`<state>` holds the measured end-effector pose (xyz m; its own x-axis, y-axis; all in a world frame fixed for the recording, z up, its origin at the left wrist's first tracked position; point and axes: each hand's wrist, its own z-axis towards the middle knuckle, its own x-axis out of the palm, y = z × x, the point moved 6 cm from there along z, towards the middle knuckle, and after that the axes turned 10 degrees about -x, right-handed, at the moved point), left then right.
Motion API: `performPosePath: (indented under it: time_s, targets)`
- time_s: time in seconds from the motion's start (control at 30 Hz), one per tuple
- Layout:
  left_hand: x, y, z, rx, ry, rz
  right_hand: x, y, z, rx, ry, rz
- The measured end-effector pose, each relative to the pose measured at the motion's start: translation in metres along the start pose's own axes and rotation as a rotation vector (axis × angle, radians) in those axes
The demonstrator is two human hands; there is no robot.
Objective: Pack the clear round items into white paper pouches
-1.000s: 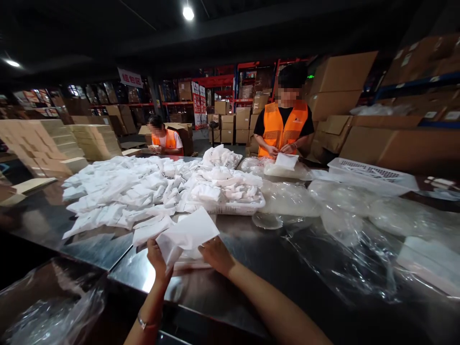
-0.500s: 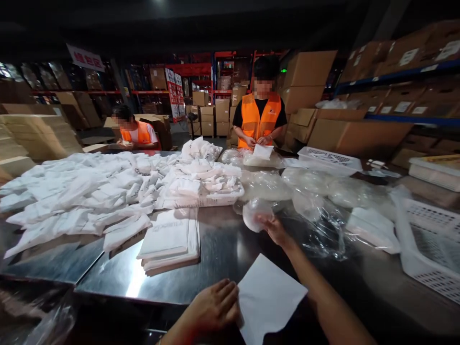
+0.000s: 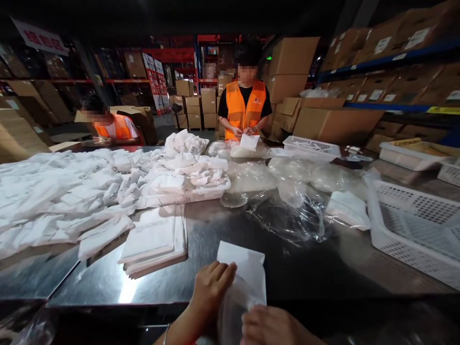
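Observation:
Close in front of me, a white sheet or flat pouch (image 3: 247, 261) extends beyond my hands. My left hand (image 3: 212, 290) is closed on its left edge, the thumb hidden behind. A thin translucent plastic piece (image 3: 232, 304) overlaps the sheet's lower part. At its lower right, the curled fingers of my right hand (image 3: 269, 326) grip this plastic piece; part of that hand is cut off by the frame's bottom. Whether the plastic lies inside or on top of the sheet, I cannot tell. Farther off are a stack of white printed pouches (image 3: 154, 235) and translucent round plastic pieces (image 3: 251, 177).
Many filled white pouches (image 3: 72, 187) cover the table's left side, some in a white basket (image 3: 194, 195). Clear plastic wrap (image 3: 287, 220) and a large perforated basket (image 3: 406, 244) lie rightward. Across the table, a person in an orange vest (image 3: 246, 108) handles a white pouch.
My right hand has come back toward me with a translucent plastic piece, now against the white sheet. My left hand and the sheet have risen slightly. The view has turned right.

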<state>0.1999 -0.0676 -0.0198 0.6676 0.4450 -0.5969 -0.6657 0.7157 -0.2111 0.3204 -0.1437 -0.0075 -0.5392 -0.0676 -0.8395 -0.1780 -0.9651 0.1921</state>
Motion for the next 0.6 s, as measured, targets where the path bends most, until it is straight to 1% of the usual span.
performPosePath:
  time_s: [0.07,0.1,0.2,0.3,0.37,0.47,0.53,0.6]
  targets:
    - [0.0,0.003,-0.002,-0.053,0.059,-0.045,-0.009,-0.008,-0.003,-0.01,-0.034,-0.164]
    - [0.001,0.004,-0.004,-0.072,0.078,-0.07,-0.011,-0.013,-0.006,-0.006,-0.041,-0.196]
    - [0.008,0.007,-0.011,-0.108,0.091,-0.111,-0.005,-0.032,-0.014,-0.02,-0.009,-0.203]
    - [0.013,0.007,-0.014,-0.112,0.057,-0.121,0.004,-0.052,-0.016,-0.025,0.005,-0.287]
    - [0.013,0.005,-0.012,-0.067,0.009,-0.073,0.007,-0.063,-0.013,-0.009,-0.022,-0.404]
    - [0.01,0.002,-0.004,0.02,-0.063,0.071,0.009,-0.077,-0.006,0.023,-0.044,-0.578]
    - [0.009,0.007,0.003,0.013,-0.097,0.175,0.01,-0.083,-0.004,0.066,-0.078,-0.635]
    - [0.009,0.013,0.009,-0.033,-0.112,0.249,0.013,-0.091,-0.007,0.169,-0.102,-0.668]
